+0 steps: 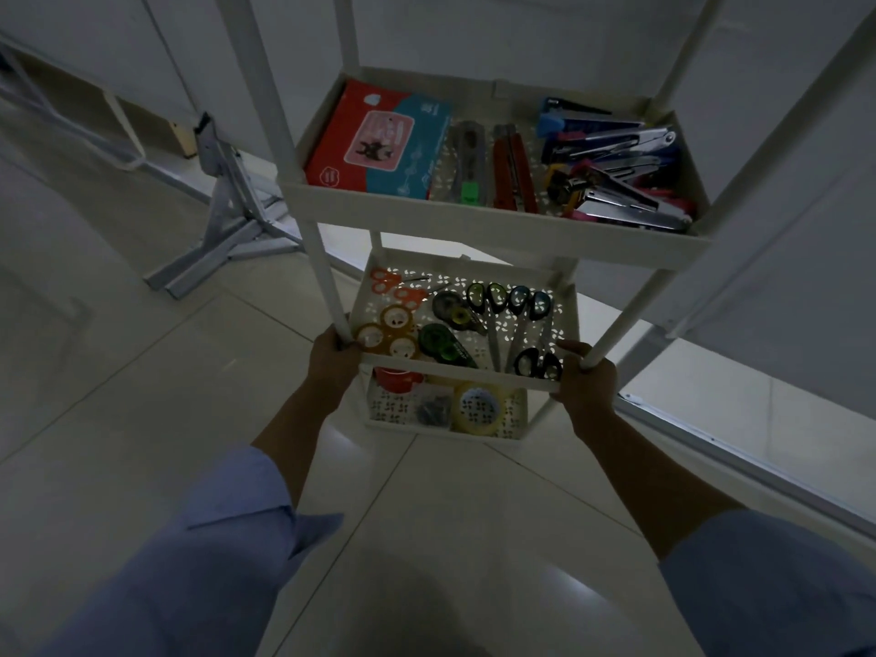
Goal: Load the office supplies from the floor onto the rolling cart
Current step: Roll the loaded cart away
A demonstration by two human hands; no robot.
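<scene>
In the head view, a white rolling cart point(493, 220) is seen from above, with three trays stacked one over the other. The cart is held on both sides. The left hand point(334, 360) is wrapped around the near left pole, just at the corner of the middle tray point(462, 367). Its fingers are closed on the pole. The right hand point(588, 377) is set at the near right corner of the same tray, beside the right pole, and its fingers are curled on the tray rim there. A grip on both sides is likely used so the cart can be kept steady or pushed straight.

The supplies are found on the trays, sorted by kind. In the top tray a red and blue box point(374, 142) is laid at the left, two cutters point(493, 166) in the middle, and a pile of staplers point(616, 170) at the right. In the middle tray, small tape rolls point(386, 331), tape dispensers point(445, 341) and black scissors point(512, 301) are laid flat, so nothing can roll away. In the bottom tray point(445, 431), a big clear tape roll point(479, 405) and a heap of dark clips point(431, 410) are seen.

No supplies are seen on the tiled floor point(156, 386). The loading looks done, or nearly done.
</scene>
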